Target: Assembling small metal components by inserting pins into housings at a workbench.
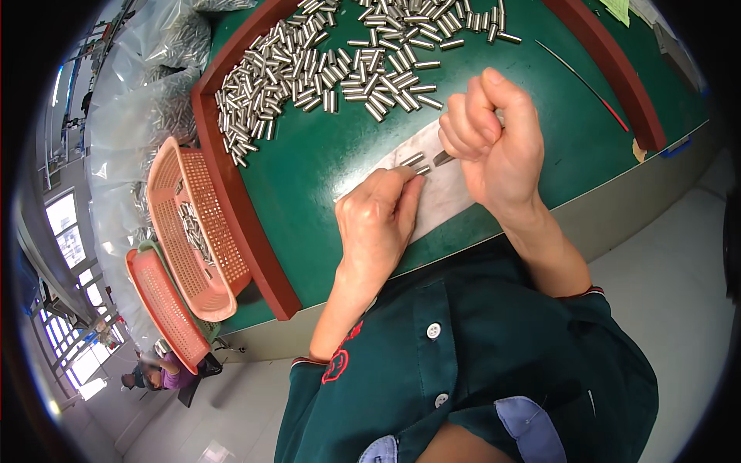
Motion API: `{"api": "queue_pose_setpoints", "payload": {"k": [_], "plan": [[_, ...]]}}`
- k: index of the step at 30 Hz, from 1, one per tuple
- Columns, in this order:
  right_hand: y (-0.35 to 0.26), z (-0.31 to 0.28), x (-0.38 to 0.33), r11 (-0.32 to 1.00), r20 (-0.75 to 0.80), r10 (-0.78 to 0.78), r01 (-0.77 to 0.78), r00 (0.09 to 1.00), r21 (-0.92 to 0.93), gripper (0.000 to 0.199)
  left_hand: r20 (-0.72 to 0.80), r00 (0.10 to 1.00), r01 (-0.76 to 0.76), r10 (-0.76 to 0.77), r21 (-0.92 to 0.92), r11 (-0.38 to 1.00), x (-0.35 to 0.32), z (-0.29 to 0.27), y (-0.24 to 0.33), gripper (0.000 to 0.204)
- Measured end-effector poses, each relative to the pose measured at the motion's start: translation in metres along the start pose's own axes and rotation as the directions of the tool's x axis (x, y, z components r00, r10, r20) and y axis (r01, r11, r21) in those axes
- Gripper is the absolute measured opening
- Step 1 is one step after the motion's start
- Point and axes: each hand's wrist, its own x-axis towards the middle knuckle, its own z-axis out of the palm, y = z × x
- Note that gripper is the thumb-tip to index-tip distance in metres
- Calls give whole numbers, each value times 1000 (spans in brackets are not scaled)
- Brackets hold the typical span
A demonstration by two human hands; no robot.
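My left hand (377,214) is closed over a white cloth (448,202) on the green tabletop. Two shiny metal pins (414,160) stick out side by side from between its thumb and fingers. Just to the right, my right hand (498,135) makes a fist around a tool whose flat, dark metal tip (443,158) points at the pins. A small gap shows between tip and pins. The fingers hide the tool's handle. Beyond both hands spreads a large heap of similar short metal pins (266,89).
Reddish-brown wooden rails (231,185) border the work area. At the right lies a thin rod with a red handle (614,114). A pink basket (220,266) holding some pins stands left, beside a red basket (158,289) and clear plastic bags (127,116). Another person (166,374) sits far left.
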Motion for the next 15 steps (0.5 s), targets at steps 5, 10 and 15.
{"api": "queue_pose_setpoints", "payload": {"k": [5, 10, 15], "plan": [[3, 0, 2, 996, -4, 23, -23, 1000, 89, 41, -42, 998, 33, -36, -78, 996, -1, 6, -3, 8], [3, 2, 1, 996, 0, 43, -43, 999, 74, 41, -64, 998, 17, -23, -99, 995, -6, 8, -3, 8], [2, 1, 1, 996, 0, 59, -58, 998, 62, 41, -65, 997, 24, -32, -114, 993, -6, 10, -5, 9]]}}
